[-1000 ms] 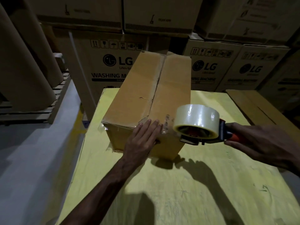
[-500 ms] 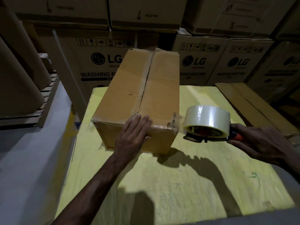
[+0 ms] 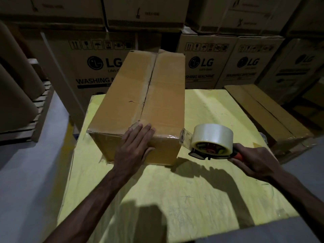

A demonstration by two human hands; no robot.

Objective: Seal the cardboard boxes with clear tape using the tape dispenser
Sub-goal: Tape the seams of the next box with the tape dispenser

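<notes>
A long brown cardboard box [image 3: 143,95] lies on the yellow table [image 3: 175,190], its top flaps shut along a middle seam with clear tape over it. My left hand [image 3: 135,148] presses flat on the box's near top edge and front face, fingers straight. My right hand [image 3: 254,160] grips the orange-and-black handle of the tape dispenser [image 3: 210,146], which carries a roll of clear tape [image 3: 213,135]. The dispenser sits just right of the box's near right corner, and a short strip of tape runs from it to that corner.
Stacked LG washing machine cartons [image 3: 201,64] form a wall behind the table. A flat cardboard box [image 3: 266,113] lies at the table's right side. Big brown paper rolls [image 3: 15,81] rest on a pallet [image 3: 40,109] at the left, beside grey floor [image 3: 26,181].
The dispenser has moved right, off the box's front face to just past its near right corner, drawing tape along the edge. My left hand stays pressed on the box.
</notes>
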